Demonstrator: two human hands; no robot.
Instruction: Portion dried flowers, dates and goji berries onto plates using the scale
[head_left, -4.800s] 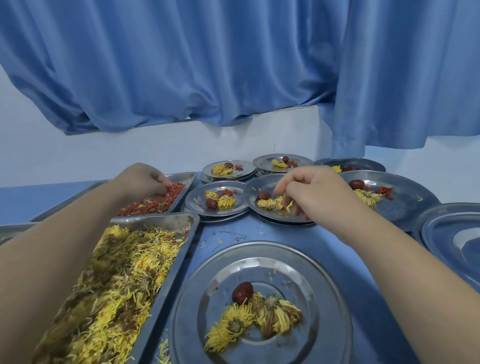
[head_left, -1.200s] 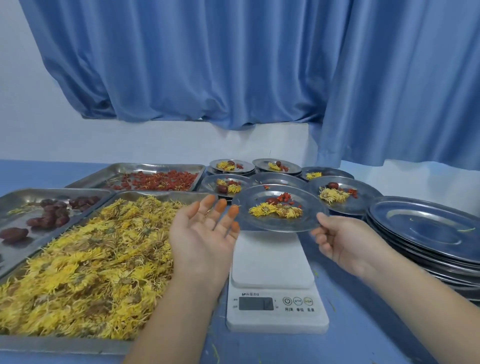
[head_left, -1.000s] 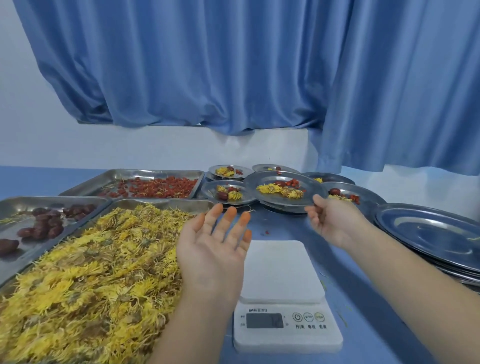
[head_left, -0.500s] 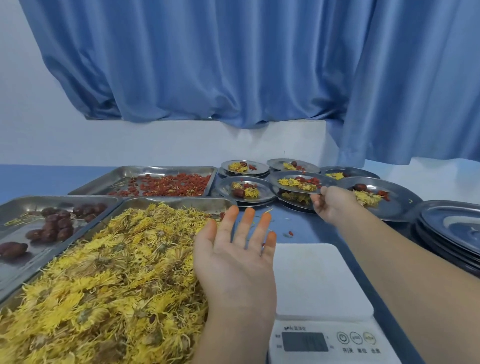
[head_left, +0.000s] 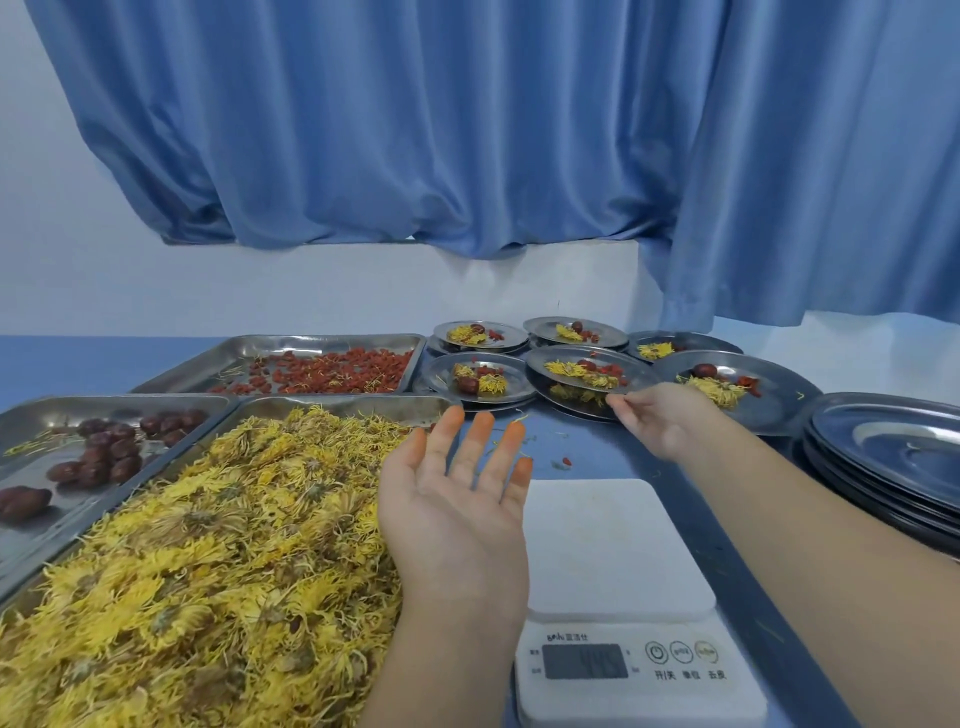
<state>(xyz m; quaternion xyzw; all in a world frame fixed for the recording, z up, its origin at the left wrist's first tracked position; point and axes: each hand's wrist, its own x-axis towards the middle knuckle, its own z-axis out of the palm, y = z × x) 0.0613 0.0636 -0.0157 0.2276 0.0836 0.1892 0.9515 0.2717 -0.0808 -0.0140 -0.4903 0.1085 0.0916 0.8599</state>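
1. Head view, the step: the right hand (head_left: 662, 423) pinches the near rim of the round steel plate loaded with yellow flowers and red berries (head_left: 592, 353). That plate is at the back of the blue bench (head_left: 597, 452), sitting on another filled plate among the finished portions.
2. The left hand (head_left: 457, 504) is released, palm up, fingers spread and carrying nothing. It hovers over the edge of the big steel tray of yellow dried flowers (head_left: 208, 545), just beside the white digital scale (head_left: 618, 571), whose platform is bare.
3. To do it well, I'd say: bring the rim down level, seat it square on the plate below, and let go only once it rests. A tilt could spill berries.
4. Hard to make out: the scale's grey display is too dim to read. The lower plate is mostly covered, so I can't tell whether the top one has fully settled.
5. Cut off: the stack of empty steel plates (head_left: 893, 457) runs off the right edge, and the steel tray of dark red dates (head_left: 31, 415) runs off the left.
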